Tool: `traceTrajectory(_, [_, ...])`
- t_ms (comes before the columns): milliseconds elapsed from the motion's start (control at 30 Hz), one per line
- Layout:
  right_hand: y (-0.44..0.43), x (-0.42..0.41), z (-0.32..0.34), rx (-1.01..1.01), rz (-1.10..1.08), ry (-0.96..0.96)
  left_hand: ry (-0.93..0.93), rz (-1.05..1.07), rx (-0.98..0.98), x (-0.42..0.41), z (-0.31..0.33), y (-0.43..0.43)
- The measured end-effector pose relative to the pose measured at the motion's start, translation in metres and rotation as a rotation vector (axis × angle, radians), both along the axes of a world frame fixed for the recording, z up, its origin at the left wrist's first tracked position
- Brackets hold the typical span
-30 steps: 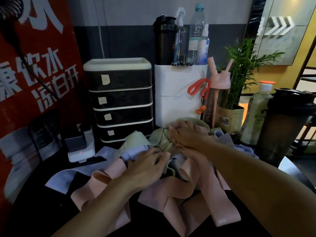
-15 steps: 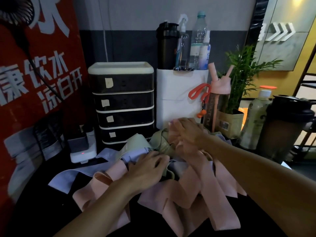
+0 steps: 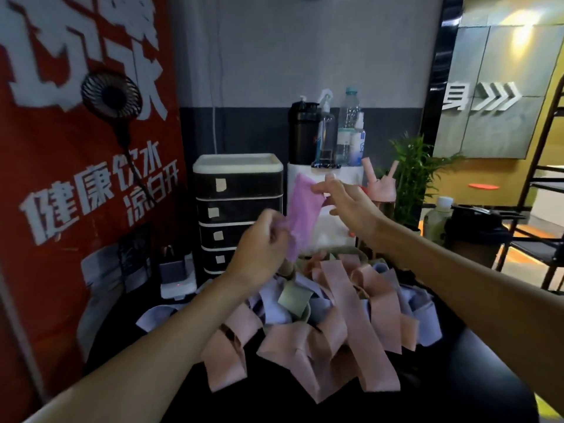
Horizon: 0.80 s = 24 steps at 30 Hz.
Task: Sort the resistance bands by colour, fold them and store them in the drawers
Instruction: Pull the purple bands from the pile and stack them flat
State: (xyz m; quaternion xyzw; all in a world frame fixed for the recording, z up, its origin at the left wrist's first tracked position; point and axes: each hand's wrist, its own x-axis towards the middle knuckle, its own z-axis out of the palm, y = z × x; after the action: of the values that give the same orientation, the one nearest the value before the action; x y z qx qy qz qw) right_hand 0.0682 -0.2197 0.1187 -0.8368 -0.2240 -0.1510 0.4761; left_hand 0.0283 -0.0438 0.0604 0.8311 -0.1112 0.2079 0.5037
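A pink resistance band (image 3: 300, 213) hangs in the air above the pile, held by both hands. My left hand (image 3: 259, 248) grips its lower end in curled fingers. My right hand (image 3: 348, 206) pinches its upper end between thumb and fingers. Below lies a tangled pile of bands on the dark table: several salmon-pink bands (image 3: 345, 325), lilac bands (image 3: 274, 312) and a green band (image 3: 294, 297). The black drawer unit (image 3: 238, 215) with a white top and paper labels stands behind the pile, all drawers closed.
A white box (image 3: 326, 227) holding bottles stands right of the drawers. A pink bottle (image 3: 381, 187), a potted plant (image 3: 412, 178) and a dark shaker (image 3: 476, 230) sit at the right. A red banner (image 3: 76, 178) with a small fan (image 3: 111, 94) is on the left.
Both hands have risen from the pile and lifted a pink band up in front of the drawers. The camera view has tilted upward.
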Motion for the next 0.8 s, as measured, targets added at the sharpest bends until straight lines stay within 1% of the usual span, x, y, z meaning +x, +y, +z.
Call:
traceTrajectory(67, [0.0, -0.015, 0.001, -0.01, 0.033, -0.013, -0.068, 0.031, -0.066, -0.012, 0.013, 0.001])
traceTrajectory(133, [0.0, -0.03, 0.001, -0.005, 0.051, -0.011, -0.102, 0.046, -0.086, -0.023, 0.02, 0.003])
traceTrajectory(333, [-0.001, -0.075, -0.001, 0.059, 0.103, 0.016, -0.146, 0.031, -0.012, -0.052, 0.028, 0.01])
traceTrajectory(433, [-0.001, -0.093, -0.006, 0.057, 0.143, 0.052, -0.152, -0.016, -0.042, -0.065, 0.03, 0.01])
traceTrajectory(567, [-0.003, -0.11, -0.016, 0.012, 0.133, -0.01, -0.112, -0.032, -0.079, -0.083, 0.029, 0.008])
traceTrajectory(667, [-0.006, -0.115, -0.023, 0.073, 0.139, 0.009, -0.033, -0.109, -0.108, -0.089, 0.026, 0.007])
traceTrajectory(800, [-0.009, -0.118, -0.03, 0.041, 0.173, -0.053, 0.118, -0.214, -0.206, -0.09, 0.024, 0.003])
